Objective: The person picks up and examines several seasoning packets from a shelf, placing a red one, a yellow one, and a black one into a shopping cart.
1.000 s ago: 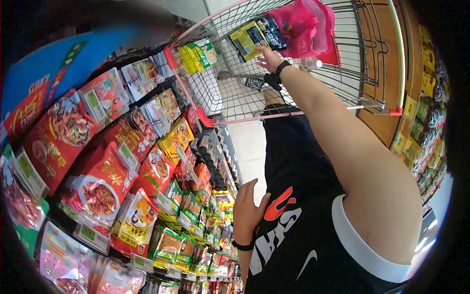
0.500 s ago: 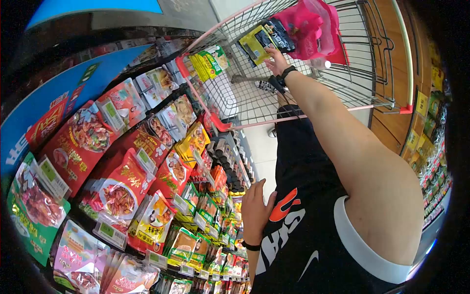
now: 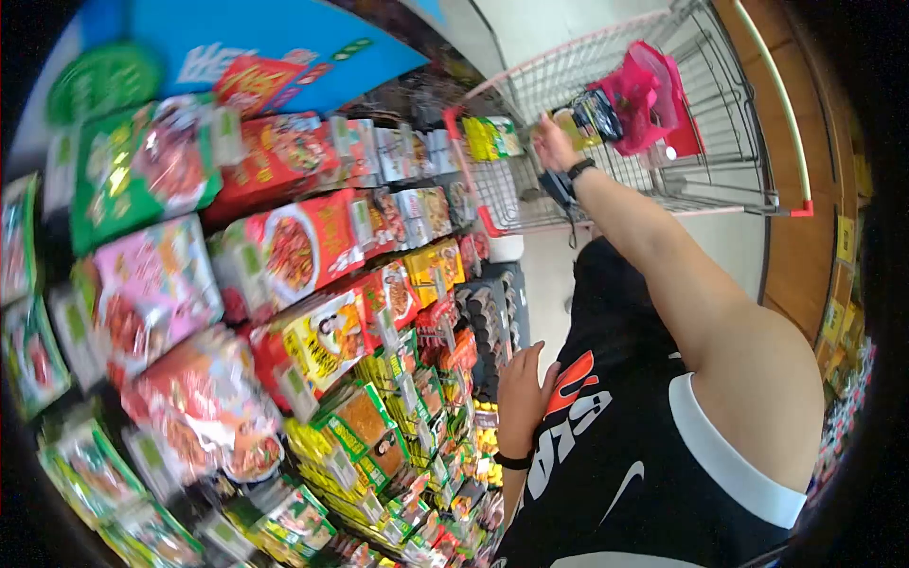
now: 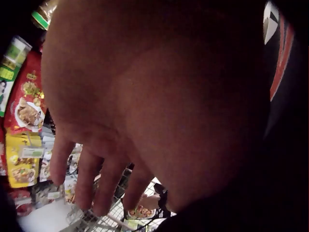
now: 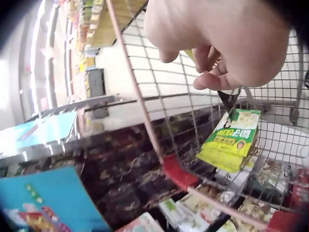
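Observation:
My right hand (image 3: 557, 147) reaches into the shopping cart (image 3: 516, 227), a black band at its wrist. Curled fingers (image 5: 205, 79) pinch a yellow and black food packet (image 3: 589, 131); most of it is hidden behind the hand in the right wrist view. A flat stack of green and yellow packets (image 5: 231, 137) lies at the cart's shelf-side end, just past this hand. Low in front of the black shirt, my left hand (image 3: 521, 393) hangs with relaxed fingers and nothing in it. Its palm (image 4: 145, 111) fills the left wrist view.
Inside the cart, a pink bag (image 3: 644, 99) lies beside the yellow and black packet. Shelves of hanging food packets, among them a red one (image 3: 303, 241) and a yellow one (image 3: 431, 270), run along the left. A wooden panel (image 3: 795, 189) stands on the right.
My right hand has moved with the yellow and black packet toward the green and yellow packets. The head view has swung, putting more shelf in sight. My left hand keeps its pose.

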The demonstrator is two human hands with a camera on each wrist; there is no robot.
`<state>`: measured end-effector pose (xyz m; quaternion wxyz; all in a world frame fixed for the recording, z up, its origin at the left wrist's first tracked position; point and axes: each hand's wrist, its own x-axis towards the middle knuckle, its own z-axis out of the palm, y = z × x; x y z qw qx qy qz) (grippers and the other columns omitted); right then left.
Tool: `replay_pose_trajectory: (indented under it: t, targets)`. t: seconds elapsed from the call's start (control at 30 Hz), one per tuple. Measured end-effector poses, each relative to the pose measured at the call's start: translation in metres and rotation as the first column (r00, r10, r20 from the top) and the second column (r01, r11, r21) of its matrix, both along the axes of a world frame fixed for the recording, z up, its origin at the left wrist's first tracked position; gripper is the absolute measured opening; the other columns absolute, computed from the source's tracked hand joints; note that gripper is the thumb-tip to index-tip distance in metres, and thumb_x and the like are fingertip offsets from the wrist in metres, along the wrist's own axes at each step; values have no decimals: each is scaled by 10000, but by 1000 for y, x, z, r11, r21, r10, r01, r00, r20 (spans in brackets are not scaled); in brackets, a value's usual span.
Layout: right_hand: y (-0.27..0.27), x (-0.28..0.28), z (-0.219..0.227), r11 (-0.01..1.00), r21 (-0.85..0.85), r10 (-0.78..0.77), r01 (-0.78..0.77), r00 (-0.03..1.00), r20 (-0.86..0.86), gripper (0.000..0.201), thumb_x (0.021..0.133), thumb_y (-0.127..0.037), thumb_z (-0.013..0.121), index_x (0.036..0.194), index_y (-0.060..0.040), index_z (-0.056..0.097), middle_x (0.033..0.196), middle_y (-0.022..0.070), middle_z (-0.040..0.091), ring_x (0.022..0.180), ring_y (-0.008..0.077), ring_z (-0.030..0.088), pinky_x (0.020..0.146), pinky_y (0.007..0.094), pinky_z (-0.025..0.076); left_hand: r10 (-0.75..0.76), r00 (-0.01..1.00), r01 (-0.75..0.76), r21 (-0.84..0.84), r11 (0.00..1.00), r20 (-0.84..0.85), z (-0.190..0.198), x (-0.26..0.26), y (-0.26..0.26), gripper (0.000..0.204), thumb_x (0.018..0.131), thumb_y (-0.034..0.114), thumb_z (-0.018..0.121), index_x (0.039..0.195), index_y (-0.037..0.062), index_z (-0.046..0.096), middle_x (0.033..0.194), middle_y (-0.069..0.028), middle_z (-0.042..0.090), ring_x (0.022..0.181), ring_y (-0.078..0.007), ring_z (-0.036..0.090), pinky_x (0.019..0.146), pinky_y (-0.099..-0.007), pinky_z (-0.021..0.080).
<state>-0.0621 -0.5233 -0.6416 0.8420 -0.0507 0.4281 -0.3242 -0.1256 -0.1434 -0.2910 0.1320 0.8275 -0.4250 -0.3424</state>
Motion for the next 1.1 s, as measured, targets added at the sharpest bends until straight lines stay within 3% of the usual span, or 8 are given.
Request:
replay_pose_trajectory:
  t: [0.17, 0.27, 0.47, 0.63, 0.77, 0.93, 1.0, 1.1]
  targets:
    - [89, -16, 132, 867, -173, 455, -467, 884, -104, 438, 1003, -366, 608, 1352, -102, 584, 1117, -66, 620, 789, 92, 444, 696, 244, 373, 117, 974, -79, -197, 977, 194, -9, -10, 72, 443, 920, 285, 697, 1272, 35, 597, 1200, -197, 647, 1124, -387, 611, 960, -454, 491]
    - [164, -33, 217, 862, -326, 470, -387, 851, 232, 348, 992, -178, 633, 1282, 10, 591, 1088, -18, 602, 838, 79, 524, 842, 227, 467, 326, 912, -238, -326, 915, 249, -1, -8, 95, 590, 850, 283, 766, 1341, 41, 546, 1369, -208, 555, 1269, -405, 536, 1046, -471, 444]
    - [308, -83, 351, 373, -717, 910, -589, 383, 158, 348, 950, -85, 668, 1290, -9, 649, 1130, 40, 623, 1055, 163, 578, 929, 288, 470, 662, 660, -321, -663, 677, 356, 67, -2, 124, 860, 748, 274, 801, 1474, 34, 406, 1600, -253, 265, 1429, -484, 316, 1140, -565, 300]
    - [365, -95, 437, -340, -940, 937, 14, 93, -337, 365, 1011, -130, 596, 1361, -25, 608, 1218, 116, 592, 1111, 257, 582, 996, 366, 465, 804, 589, -387, -848, 362, 74, 61, -28, 185, 661, 773, 25, 739, 1395, -3, 517, 1293, -233, 627, 1161, -356, 644, 976, -406, 502]
    - [395, -85, 455, -382, -914, 914, 134, -94, -395, 412, 973, -90, 635, 1381, -50, 597, 1340, 147, 566, 1245, 309, 542, 1044, 413, 439, 855, 501, -521, -835, 177, -132, 28, -62, 225, 448, 802, -9, 699, 1244, -13, 632, 1081, -183, 718, 976, -290, 722, 854, -349, 548]
    - [432, -87, 475, -329, -909, 936, 256, -42, -351, 325, 908, -76, 692, 1232, -56, 679, 1275, 133, 609, 1177, 305, 586, 1021, 445, 447, 897, 434, -466, -874, 142, -86, 15, -78, 254, 267, 862, 14, 718, 1126, -8, 679, 960, -129, 743, 841, -208, 724, 762, -309, 545]
    - [433, -81, 476, -354, -897, 932, 263, 16, -363, 217, 894, -62, 699, 1110, -40, 714, 1216, 119, 641, 1132, 290, 605, 983, 425, 463, 826, 339, -536, -814, -224, -451, 36, -88, 245, 233, 920, 89, 722, 1115, -33, 688, 1016, -96, 753, 893, -161, 704, 804, -306, 541]
    - [442, -72, 453, -409, -905, 884, 120, 297, -360, 192, 849, -56, 751, 1016, -40, 657, 1056, 102, 623, 955, 218, 614, 830, 326, 491, 762, 304, -586, -743, -324, -572, 50, -100, 258, 279, 930, 140, 729, 1138, -39, 681, 1070, -101, 747, 966, -166, 690, 877, -328, 527]
